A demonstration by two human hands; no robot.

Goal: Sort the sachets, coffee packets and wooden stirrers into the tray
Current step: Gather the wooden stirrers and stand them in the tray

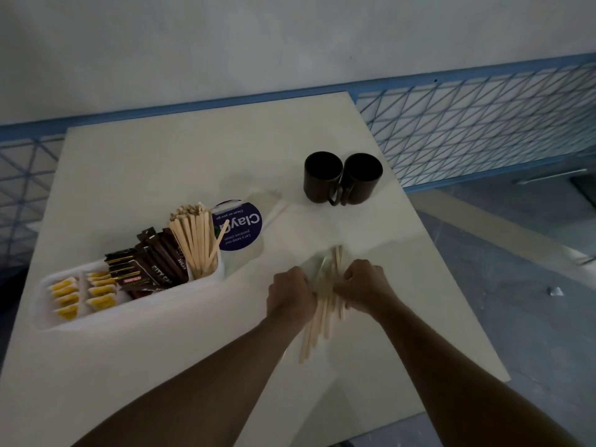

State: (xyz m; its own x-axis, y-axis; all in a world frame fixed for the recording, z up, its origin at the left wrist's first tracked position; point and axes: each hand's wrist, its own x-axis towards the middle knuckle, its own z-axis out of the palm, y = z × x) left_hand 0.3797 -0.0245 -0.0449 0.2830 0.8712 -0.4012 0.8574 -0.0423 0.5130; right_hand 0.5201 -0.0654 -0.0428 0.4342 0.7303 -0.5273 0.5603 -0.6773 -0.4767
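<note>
- Where it sits at the worktop's (161, 172) left, the tray (113, 315) holds sachets (96, 290), packets (151, 269), then upright stirrers (193, 240).
- Left hand's (288, 293) fingers curl round a loose bundle (314, 330) of stirrers, right of the tray.
- Right hand's (364, 285) fingers grip the same bundle.

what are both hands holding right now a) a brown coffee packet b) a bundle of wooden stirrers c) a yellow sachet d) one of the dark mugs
B: the left hand and the right hand both grip the bundle of wooden stirrers between them, away from the tray.
</note>
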